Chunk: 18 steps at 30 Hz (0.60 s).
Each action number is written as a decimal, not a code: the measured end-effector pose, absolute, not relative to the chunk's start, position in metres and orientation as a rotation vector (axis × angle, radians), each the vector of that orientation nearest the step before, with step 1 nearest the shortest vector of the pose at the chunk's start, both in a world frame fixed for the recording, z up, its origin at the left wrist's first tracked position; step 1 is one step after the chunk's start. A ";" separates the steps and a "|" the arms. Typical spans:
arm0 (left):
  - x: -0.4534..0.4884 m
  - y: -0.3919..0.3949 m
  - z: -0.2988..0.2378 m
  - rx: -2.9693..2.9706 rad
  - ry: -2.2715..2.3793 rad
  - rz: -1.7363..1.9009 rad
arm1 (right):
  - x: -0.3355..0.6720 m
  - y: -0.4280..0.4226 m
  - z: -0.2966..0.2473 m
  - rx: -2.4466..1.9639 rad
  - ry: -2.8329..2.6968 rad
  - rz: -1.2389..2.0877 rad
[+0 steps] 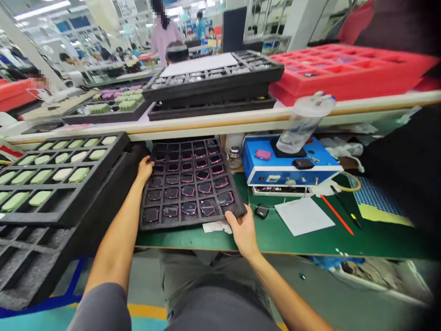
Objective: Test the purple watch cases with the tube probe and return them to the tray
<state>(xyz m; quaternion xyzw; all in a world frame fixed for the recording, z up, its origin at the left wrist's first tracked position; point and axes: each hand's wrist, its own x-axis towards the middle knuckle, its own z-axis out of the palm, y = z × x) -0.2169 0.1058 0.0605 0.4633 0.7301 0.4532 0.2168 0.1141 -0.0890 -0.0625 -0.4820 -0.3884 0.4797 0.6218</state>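
Observation:
A black foam tray [175, 224] lies on the green bench in front of me, its pockets filled with several dark, pink-rimmed watch-like parts [189, 190]. My left hand [144, 169] grips the tray's left edge, fingers curled over it. My right hand [244, 230] holds the tray's near right corner, thumb on top. The tray lies flat, slightly skewed.
To the left stand stacked black foam trays [55, 202] with green parts. A blue device [287, 165] with a clear bottle [299, 124] sits right of the tray, then white paper [303, 215] and pens [336, 214]. A shelf above carries black and red trays [344, 69]. People work beyond.

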 end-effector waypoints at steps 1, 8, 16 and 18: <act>-0.214 0.108 0.061 1.331 2.071 1.205 | 0.124 -0.093 -0.058 -1.147 -0.877 1.182; -0.097 0.025 0.052 2.326 1.726 0.846 | 0.219 -0.102 -0.047 -1.403 -0.398 0.971; 0.019 -0.027 0.022 2.733 1.302 0.125 | 0.262 -0.066 -0.027 -1.047 -0.315 1.080; 0.014 -0.022 0.017 2.657 1.298 0.250 | 0.271 -0.069 -0.013 -0.905 -0.362 1.094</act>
